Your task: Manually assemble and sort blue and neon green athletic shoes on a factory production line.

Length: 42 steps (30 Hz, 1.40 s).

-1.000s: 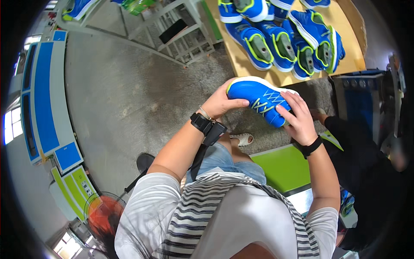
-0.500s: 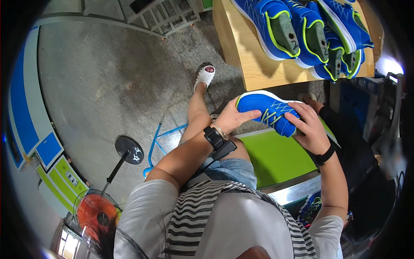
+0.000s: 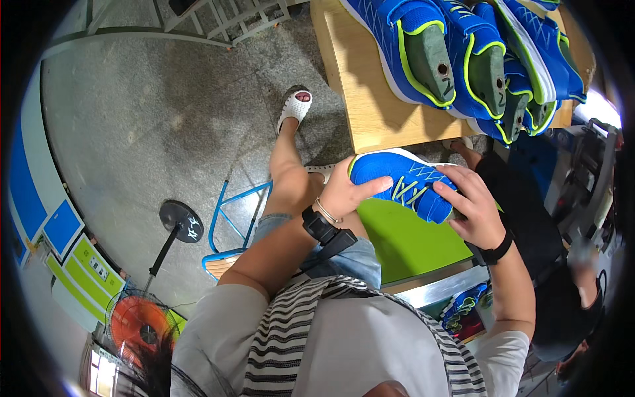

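Blue shoe (image 3: 390, 173) held sideways between left hand (image 3: 344, 192) and right hand (image 3: 479, 213)

It is off any support, gripped in front of the person's body, close to the near edge of a wooden surface (image 3: 380, 129); whether it touches that edge cannot be told. Its white sole runs along the far side, while the yellowish laces (image 3: 409, 192) show toward the person. Below it in the view lies a green surface (image 3: 413, 248).

The left hand is partly curled around the toe end, thumb laid along the upper and the other fingers hidden behind. The right hand is bent over the ankle end, its fingers spread a little across the side of the shoe; its thumb cannot be made out. A black wrist device (image 3: 321, 226) and a thin bracelet (image 3: 325, 210) circle the left wrist, and a black band (image 3: 497, 251) the right.

On the wooden surface, more blue shoes (image 3: 475, 28) lie crowded together, several with grey-green forms (image 3: 426, 63) inside. Other blue shoes (image 3: 461, 309) sit low beside the green surface. A person in black clothing (image 3: 522, 215) is at the right. To the left are a blue-framed stool (image 3: 218, 266) and a fan (image 3: 139, 323) with orange blades. One white sandal (image 3: 296, 107) is set out on the grey floor (image 3: 198, 106).
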Available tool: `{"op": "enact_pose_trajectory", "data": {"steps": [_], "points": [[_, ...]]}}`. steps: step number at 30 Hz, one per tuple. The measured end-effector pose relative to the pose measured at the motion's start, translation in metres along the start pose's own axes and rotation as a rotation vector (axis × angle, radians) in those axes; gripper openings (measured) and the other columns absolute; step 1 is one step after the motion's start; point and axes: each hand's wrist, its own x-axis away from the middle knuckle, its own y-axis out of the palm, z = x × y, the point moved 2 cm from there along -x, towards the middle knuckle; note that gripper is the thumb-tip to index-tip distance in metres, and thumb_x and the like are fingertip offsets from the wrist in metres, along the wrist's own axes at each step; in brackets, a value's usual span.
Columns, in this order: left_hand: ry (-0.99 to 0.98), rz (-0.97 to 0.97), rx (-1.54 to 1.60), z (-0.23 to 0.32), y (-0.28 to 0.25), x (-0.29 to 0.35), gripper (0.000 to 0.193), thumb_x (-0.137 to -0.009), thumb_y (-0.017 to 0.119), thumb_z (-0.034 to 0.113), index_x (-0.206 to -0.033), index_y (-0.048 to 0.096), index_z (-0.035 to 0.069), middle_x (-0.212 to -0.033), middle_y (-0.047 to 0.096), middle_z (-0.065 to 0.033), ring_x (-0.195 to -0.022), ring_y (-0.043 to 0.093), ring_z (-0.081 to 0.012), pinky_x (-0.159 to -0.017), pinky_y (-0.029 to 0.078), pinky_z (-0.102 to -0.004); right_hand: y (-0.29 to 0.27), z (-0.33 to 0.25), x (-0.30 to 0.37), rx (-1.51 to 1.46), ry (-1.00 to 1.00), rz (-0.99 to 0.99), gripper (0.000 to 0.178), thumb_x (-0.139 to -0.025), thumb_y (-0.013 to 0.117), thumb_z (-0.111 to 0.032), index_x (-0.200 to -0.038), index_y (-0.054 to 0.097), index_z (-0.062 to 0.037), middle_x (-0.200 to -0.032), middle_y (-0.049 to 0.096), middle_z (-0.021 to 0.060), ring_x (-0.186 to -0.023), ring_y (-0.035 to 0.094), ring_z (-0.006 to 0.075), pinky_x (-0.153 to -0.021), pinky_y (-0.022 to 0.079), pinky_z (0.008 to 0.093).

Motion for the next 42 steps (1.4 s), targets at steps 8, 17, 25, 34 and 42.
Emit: {"op": "enact_pose_trajectory", "data": {"steps": [8,17,25,34,42], "points": [[-0.007,0.051,0.020,0.005,0.009,0.002,0.032,-0.086,0.074,0.012,-0.112,0.065,-0.003,-0.100,0.071,-0.0055,-0.088,0.065,-0.0101,-0.081,0.052,-0.0269,-0.030,0.001,-0.028,-0.033,0.004,-0.173,0.082,-0.053,0.074,0.003,-0.131,0.056,-0.0154,-0.129,0.056,0.0166,-0.112,0.056,0.0392,-0.094,0.046,0.0468],[-0.031,0.019,-0.047,0.001,0.004,-0.002,0.030,-0.085,0.076,0.017,-0.108,0.069,-0.001,-0.095,0.072,-0.0045,-0.083,0.065,-0.0102,-0.078,0.054,-0.0275,-0.026,-0.003,-0.022,-0.022,0.014,-0.192,0.087,-0.052,0.073,0.003,-0.134,0.054,-0.0157,-0.131,0.054,0.0177,-0.114,0.054,0.0402,-0.097,0.044,0.0493],[0.108,-0.202,-0.233,0.031,-0.008,0.017,0.070,-0.077,0.083,0.008,-0.136,0.047,-0.001,-0.124,0.060,-0.0065,-0.110,0.057,-0.0120,-0.097,0.047,-0.0288,0.018,-0.038,0.025,0.337,-0.168,0.205,0.070,-0.062,0.071,0.003,-0.126,0.058,-0.0210,-0.131,0.056,0.0170,-0.119,0.054,0.0400,-0.101,0.043,0.0525],[-0.092,0.307,-0.521,0.122,-0.009,-0.018,0.065,-0.083,0.071,0.053,-0.118,0.052,0.001,-0.114,0.060,-0.0203,-0.104,0.061,-0.0267,-0.088,0.052,-0.0395,0.037,-0.031,-0.038,0.193,0.315,0.683,0.108,-0.055,0.091,-0.024,-0.148,0.037,-0.0164,-0.144,0.037,0.0153,-0.132,0.033,0.0409,-0.110,0.033,0.0499],[0.606,-0.028,-1.887,0.139,0.024,-0.005,0.103,-0.055,0.078,0.070,-0.131,0.053,0.005,-0.122,0.059,-0.0225,-0.123,0.051,-0.0372,-0.106,0.031,-0.0552,0.033,-0.019,-0.048,0.026,0.382,0.655,0.114,-0.046,0.095,-0.026,-0.146,0.039,-0.0241,-0.139,0.039,0.0169,-0.129,0.033,0.0417,-0.110,0.034,0.0502]]}}
